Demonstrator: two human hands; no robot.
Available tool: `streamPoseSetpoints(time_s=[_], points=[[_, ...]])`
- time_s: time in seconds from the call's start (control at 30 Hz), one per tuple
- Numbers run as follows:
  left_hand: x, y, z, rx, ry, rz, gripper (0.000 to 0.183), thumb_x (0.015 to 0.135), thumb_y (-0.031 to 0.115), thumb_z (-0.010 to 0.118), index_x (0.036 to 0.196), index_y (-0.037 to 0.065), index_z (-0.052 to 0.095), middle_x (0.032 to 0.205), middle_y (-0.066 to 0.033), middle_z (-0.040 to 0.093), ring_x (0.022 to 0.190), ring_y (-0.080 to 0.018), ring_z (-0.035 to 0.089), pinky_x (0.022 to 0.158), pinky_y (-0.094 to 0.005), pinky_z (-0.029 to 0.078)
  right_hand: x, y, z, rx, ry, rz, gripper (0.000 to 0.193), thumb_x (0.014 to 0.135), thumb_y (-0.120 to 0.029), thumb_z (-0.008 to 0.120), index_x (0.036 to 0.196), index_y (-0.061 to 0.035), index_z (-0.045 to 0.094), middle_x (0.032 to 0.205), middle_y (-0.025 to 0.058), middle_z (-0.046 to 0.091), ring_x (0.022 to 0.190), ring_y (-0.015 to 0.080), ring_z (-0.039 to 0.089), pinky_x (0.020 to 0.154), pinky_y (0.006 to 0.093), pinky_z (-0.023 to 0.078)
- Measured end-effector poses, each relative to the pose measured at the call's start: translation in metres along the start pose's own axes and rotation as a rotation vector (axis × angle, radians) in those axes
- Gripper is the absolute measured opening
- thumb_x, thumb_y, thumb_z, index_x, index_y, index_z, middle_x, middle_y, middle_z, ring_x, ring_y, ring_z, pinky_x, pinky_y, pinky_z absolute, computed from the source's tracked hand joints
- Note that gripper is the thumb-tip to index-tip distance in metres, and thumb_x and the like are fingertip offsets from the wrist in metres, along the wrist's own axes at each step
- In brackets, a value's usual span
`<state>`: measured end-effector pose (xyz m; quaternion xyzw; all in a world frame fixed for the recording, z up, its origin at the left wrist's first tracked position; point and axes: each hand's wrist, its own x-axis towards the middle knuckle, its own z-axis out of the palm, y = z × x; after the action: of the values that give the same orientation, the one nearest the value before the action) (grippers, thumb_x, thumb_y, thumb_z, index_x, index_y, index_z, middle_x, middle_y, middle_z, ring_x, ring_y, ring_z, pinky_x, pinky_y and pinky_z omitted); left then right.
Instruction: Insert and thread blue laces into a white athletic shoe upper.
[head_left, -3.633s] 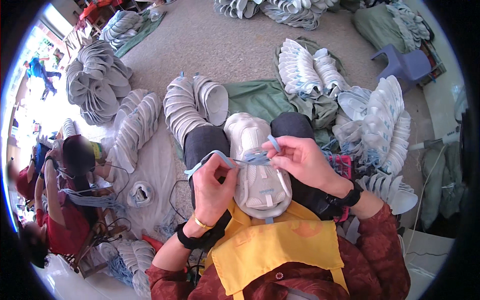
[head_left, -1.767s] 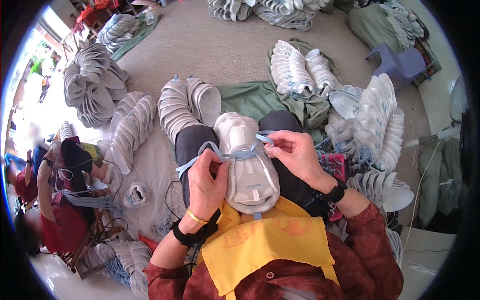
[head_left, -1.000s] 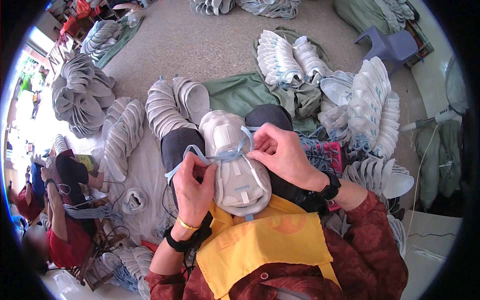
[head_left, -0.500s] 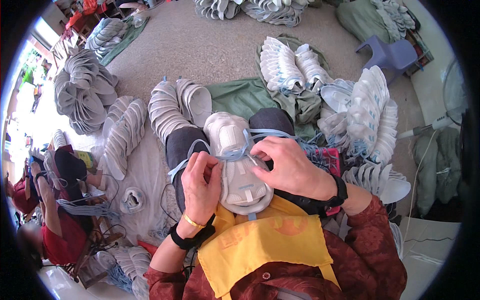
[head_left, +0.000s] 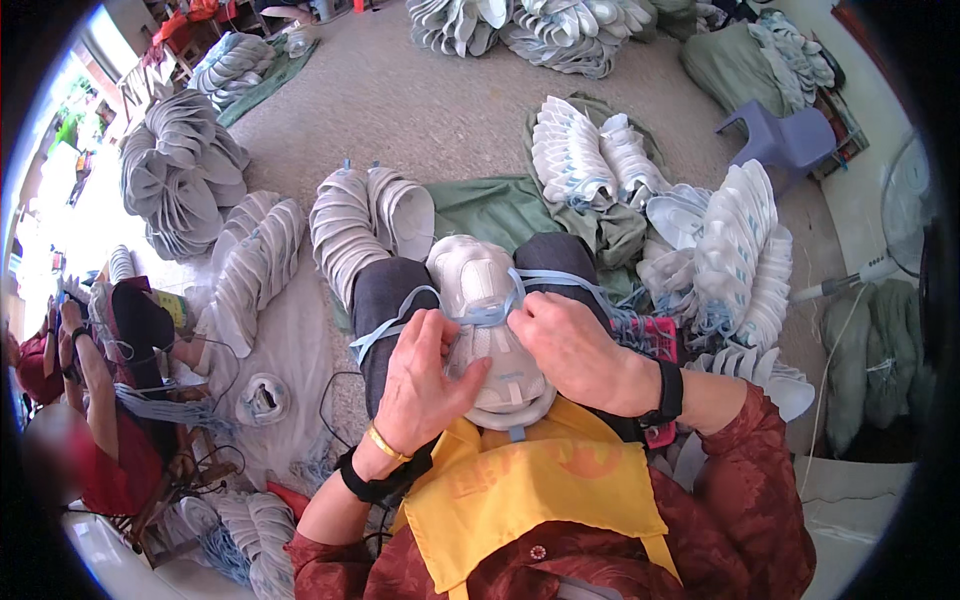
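A white shoe upper point(head_left: 515, 382) with mesh panels rests across my lap, toe pointing away from me. A flat light-blue shoelace point(head_left: 487, 318) crosses it; one tail point(head_left: 390, 335) trails over my left thigh, the other runs over my right thigh. My left hand point(head_left: 415, 385) lies along the upper's left side, thumb spread away from the fingers and over the tongue. At the right edge of the lacing, my right hand point(head_left: 585, 350) is closed, its curled fingertips at the shoelace; the exact pinch is partly hidden.
Stacked white uppers point(head_left: 345, 225) stand beyond my left knee; more stacks point(head_left: 735, 245) lie to the right. A pink basket point(head_left: 660, 338) with blue laces sits by my right thigh. Further off are a purple stool point(head_left: 785, 135) and a fan point(head_left: 905, 200). Another person point(head_left: 120, 455) works at left.
My left hand has opened from a pinch beside the lace, its thumb now apart over the tongue. My right hand has curled closer against the upper's right edge. The view has shifted slightly.
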<state>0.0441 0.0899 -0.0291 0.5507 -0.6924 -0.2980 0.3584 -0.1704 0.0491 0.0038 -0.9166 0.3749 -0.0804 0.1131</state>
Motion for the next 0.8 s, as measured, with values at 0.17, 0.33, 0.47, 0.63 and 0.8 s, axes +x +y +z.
streamPoseSetpoints(time_s=[0.17, 0.33, 0.47, 0.63, 0.8], points=[[-0.001, 0.0, 0.004, 0.093, 0.009, 0.054, 0.027, 0.079, 0.006, 0.069, 0.1, -0.003, 0.054, 0.09, -0.0159, 0.055, 0.079, -0.0314, 0.059, 0.071, -0.0398, 0.051, 0.005, -0.003, 0.004, -0.155, -0.046, -0.021, 0.013, 0.079, -0.003, 0.064, 0.091, 0.0001, 0.061, 0.093, 0.0148, 0.06, 0.089, 0.0299, 0.066, 0.077, 0.0377, 0.056], [-0.001, 0.006, 0.008, 0.182, 0.046, 0.096, 0.026, 0.079, 0.006, 0.063, 0.101, -0.003, 0.052, 0.094, -0.0219, 0.054, 0.091, -0.0431, 0.056, 0.082, -0.0491, 0.047, 0.01, -0.002, 0.006, -0.244, 0.003, -0.084, 0.014, 0.08, -0.008, 0.067, 0.091, 0.0005, 0.066, 0.093, 0.0143, 0.064, 0.089, 0.0274, 0.069, 0.07, 0.0346, 0.058], [-0.002, 0.003, 0.011, 0.187, 0.047, 0.059, 0.026, 0.081, 0.007, 0.063, 0.102, -0.003, 0.053, 0.096, -0.0229, 0.054, 0.093, -0.0439, 0.055, 0.082, -0.05, 0.047, 0.014, -0.014, -0.005, -0.01, 0.153, -0.149, 0.01, 0.084, -0.002, 0.063, 0.093, 0.0011, 0.06, 0.095, 0.0164, 0.063, 0.087, 0.0383, 0.067, 0.071, 0.0427, 0.055], [-0.003, -0.001, 0.011, 0.155, 0.081, 0.103, 0.019, 0.084, 0.003, 0.061, 0.1, -0.004, 0.053, 0.093, -0.0228, 0.055, 0.09, -0.0432, 0.056, 0.08, -0.0487, 0.047, 0.021, -0.018, 0.006, 0.522, 0.076, 0.045, 0.008, 0.093, -0.007, 0.06, 0.097, 0.0005, 0.058, 0.095, 0.0222, 0.063, 0.088, 0.0454, 0.064, 0.075, 0.0489, 0.053], [-0.004, -0.003, 0.014, 0.101, 0.129, 0.104, 0.014, 0.084, 0.001, 0.06, 0.097, -0.004, 0.054, 0.091, -0.0218, 0.056, 0.087, -0.0424, 0.057, 0.078, -0.0478, 0.048, 0.026, -0.017, 0.028, 0.314, 0.115, 0.003, 0.011, 0.089, -0.007, 0.064, 0.096, 0.0009, 0.062, 0.093, 0.0206, 0.064, 0.086, 0.0409, 0.067, 0.073, 0.0473, 0.055]])
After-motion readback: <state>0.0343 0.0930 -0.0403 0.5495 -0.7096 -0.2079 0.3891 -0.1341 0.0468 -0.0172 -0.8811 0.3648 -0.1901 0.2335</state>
